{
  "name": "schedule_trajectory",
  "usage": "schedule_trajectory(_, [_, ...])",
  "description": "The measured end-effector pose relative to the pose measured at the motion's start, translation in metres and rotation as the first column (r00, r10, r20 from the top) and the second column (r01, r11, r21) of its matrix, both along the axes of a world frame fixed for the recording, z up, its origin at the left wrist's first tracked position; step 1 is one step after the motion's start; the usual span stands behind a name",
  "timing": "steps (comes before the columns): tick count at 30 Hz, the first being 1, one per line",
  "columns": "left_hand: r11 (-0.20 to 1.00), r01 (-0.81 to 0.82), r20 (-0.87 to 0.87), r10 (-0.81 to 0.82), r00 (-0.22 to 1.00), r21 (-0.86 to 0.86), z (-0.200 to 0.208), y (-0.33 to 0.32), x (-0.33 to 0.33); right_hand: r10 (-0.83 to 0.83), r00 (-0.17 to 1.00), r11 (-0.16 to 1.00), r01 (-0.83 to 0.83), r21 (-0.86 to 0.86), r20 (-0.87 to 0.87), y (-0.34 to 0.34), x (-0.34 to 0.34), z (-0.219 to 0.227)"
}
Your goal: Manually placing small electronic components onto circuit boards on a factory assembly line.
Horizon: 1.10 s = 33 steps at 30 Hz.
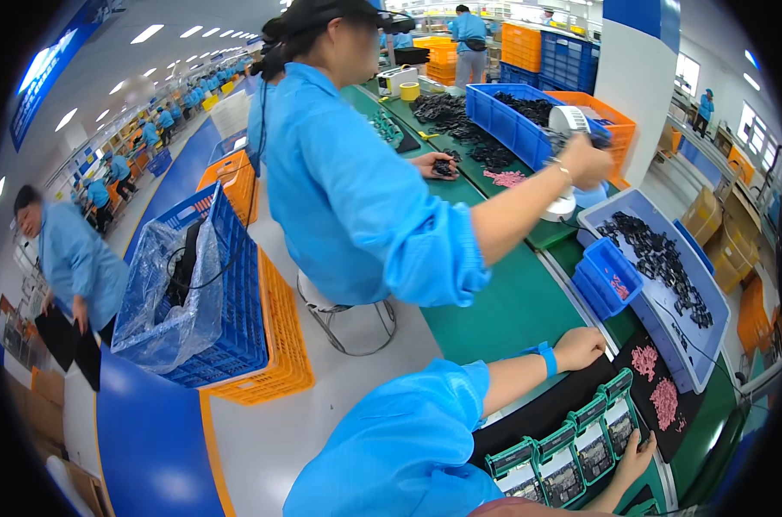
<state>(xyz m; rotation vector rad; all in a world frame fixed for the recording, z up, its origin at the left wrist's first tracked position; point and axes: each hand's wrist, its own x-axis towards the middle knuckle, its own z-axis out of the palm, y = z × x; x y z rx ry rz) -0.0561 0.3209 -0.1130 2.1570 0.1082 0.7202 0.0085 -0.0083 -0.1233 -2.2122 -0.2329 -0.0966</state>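
Lying at lower right of the frame, hard green frames (556, 442) held flat grey-black boards (594, 455); above, the left hand (579, 349) curled, grip hidden; the right hand (634, 461) touched their edge, firmness unclear, near small pink pieces (664, 403).

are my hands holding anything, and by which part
Right hand touches the green fixture at its right edge, grip unclear; left hand is curled, contents hidden.

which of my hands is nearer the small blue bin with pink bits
Left. Your left hand is just below the blue bin in the picture; your right hand is farther down, at the green frames.
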Motion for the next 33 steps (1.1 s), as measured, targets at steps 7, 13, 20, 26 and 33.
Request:
schedule_trajectory(7, [0.997, -0.030, -0.070, 0.035, 0.997, 0.074, 0.009, 0.010, -0.009, 0.035, 0.996, 0.976, -0.053, 0.213, 0.086, 0.009, -0.003, -0.016])
schedule_trajectory(13, [0.997, 0.027, -0.142, -0.016, 0.990, 0.075, 0.014, 0.003, -0.003, -0.160, 0.981, 0.987, 0.162, -0.012, 0.108, 0.011, -0.025, 0.007])
schedule_trajectory(20, [0.991, 0.019, -0.051, -0.012, 0.999, 0.135, 0.001, 0.015, -0.001, -0.113, 0.990, 0.988, 0.121, -0.095, 0.084, 0.029, -0.033, 0.035])
schedule_trajectory(26, [0.997, 0.071, -0.088, -0.070, 0.994, 0.000, -0.006, 0.025, -0.001, -0.026, 0.993, 0.995, 0.037, 0.094, -0.112, 0.028, -0.036, 0.055])
schedule_trajectory(33, [0.984, 0.078, -0.121, -0.098, 0.988, -0.159, -0.004, 0.027, -0.001, 0.087, 0.980, 0.852, 0.019, 0.523, -0.177, 0.030, -0.043, 0.048])
